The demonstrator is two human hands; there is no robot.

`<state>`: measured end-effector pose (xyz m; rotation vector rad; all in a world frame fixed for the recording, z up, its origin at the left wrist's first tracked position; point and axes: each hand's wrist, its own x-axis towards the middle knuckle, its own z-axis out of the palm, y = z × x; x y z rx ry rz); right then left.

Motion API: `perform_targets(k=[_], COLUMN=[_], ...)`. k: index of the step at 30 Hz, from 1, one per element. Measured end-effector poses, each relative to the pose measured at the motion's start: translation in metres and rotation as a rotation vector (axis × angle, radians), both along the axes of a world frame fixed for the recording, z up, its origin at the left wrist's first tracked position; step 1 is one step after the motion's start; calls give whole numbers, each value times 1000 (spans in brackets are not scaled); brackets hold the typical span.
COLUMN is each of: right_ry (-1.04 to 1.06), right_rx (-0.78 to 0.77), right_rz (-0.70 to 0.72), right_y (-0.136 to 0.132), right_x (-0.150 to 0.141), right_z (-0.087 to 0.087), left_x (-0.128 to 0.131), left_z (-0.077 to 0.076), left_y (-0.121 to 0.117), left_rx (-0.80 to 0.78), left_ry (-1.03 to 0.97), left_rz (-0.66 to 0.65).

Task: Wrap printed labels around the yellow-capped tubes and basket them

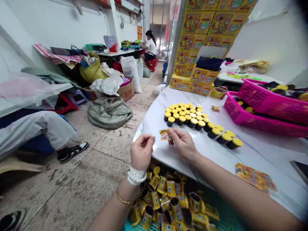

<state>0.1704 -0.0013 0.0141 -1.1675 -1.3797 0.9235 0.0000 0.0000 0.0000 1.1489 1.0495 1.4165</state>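
Over the table's near edge, my right hand (183,143) pinches a small printed plastic sleeve (165,134) between thumb and fingers. My left hand (142,151) is closed in a pinch just to its left, apart from the sleeve; whatever its fingertips may hold is too small to make out. Black tubs with yellow lids (182,119) stand upright in rows on the white marbled table (154,120) beyond my hands. A stack of flat printed sleeves (255,177) lies to the right of my right forearm. Below the table edge, a teal basket (232,221) holds many sleeved tubs (171,189).
Pink baskets (267,123) with more tubs sit at the table's right. Yellow printed boxes (194,41) are stacked at its back, and a dark phone-like object (299,170) lies at right. A grey-green sack (109,110) lies on the floor. Two other people sit nearby.
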Motion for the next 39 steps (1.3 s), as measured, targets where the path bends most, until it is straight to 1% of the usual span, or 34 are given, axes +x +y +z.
perform_targets(k=[2,4,7,9,15,19,23,25,27,28,29,31,33,34,36,39], right_ry=[-13,-42,-116,-160,-232,-328,-396,-425,-469,-506,-557,-718,-926,-1025,-1169,-1260], right_rx=[0,14,61,95,180,256,334,360,400,434,480,572,594,576,529,542], right_rz=[-5,-12,-26,-22,-36,-5,-14,23,93,105,79,-71,-244,-290,-304,-283], right_y=[1,0,-4,-6,-7,-6,-7,-7,-4,-1,3,16,30,36,45,47], right_x=[0,0,-1,-2,-1,0,-4,-5,-2,1,6,19,31,37,42,41], right_z=[-4,-6,-5,-3,-1,0,0,0,1,1,3,5,6,6,4,0], left_x=[-1,-2,-3,-3,-2,0,2,2,3,3,3,4,5,5,4,1], left_z=[4,9,18,21,17,16,14,13,13,14,14,16,18,19,21,24], left_y=[-4,-9,-13,-13,-9,-10,-9,-8,-8,-7,-7,-4,1,3,8,12], left_rx=[1,7,26,35,3,19,52,48,-8,-51,-95,-176,-240,-268,-309,-365], left_ry=[-56,-69,-2,56,27,70,108,106,95,80,54,-34,-139,-183,-241,-256], left_rz=[11,11,-12,-18,-5,-46,-30,-46,-82,-102,-123,-157,-182,-186,-185,-208])
